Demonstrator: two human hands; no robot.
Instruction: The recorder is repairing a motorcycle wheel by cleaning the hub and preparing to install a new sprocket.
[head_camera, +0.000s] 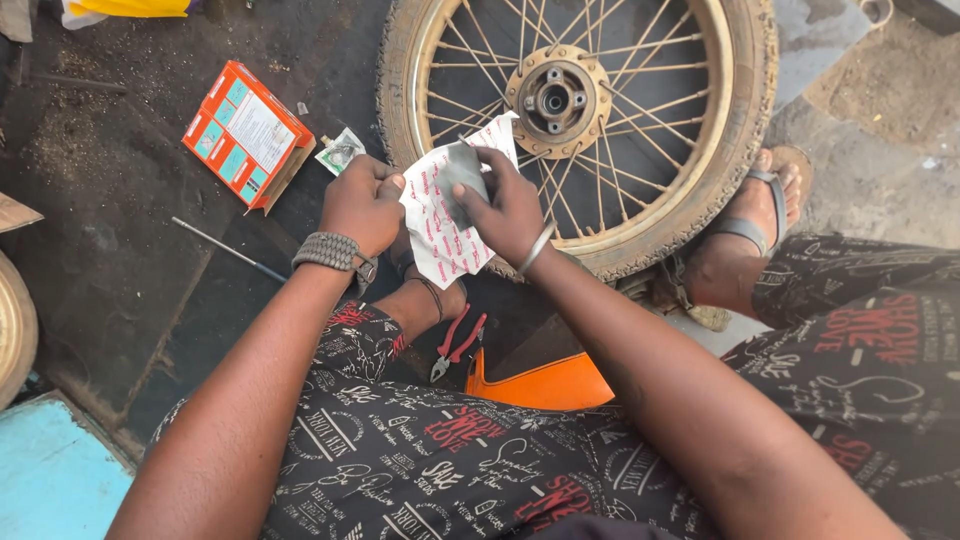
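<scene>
Both hands grip a white wrapper (440, 225) with red print; the left hand (362, 205) and right hand (505, 205) have their fingers closed on it. An orange box (247, 135) with teal squares lies on the floor, left of the wheel (700, 190).

Daylight is falling on a dark, oil-stained floor (130, 270) strewn with grit; paler dusty ground (880, 110) is showing far right, and a light-blue surface (50, 480) is lying near left.

The spoked wheel (578, 110) is cut off at the top edge; the pliers (457, 345) lie half hidden under the leg.
</scene>
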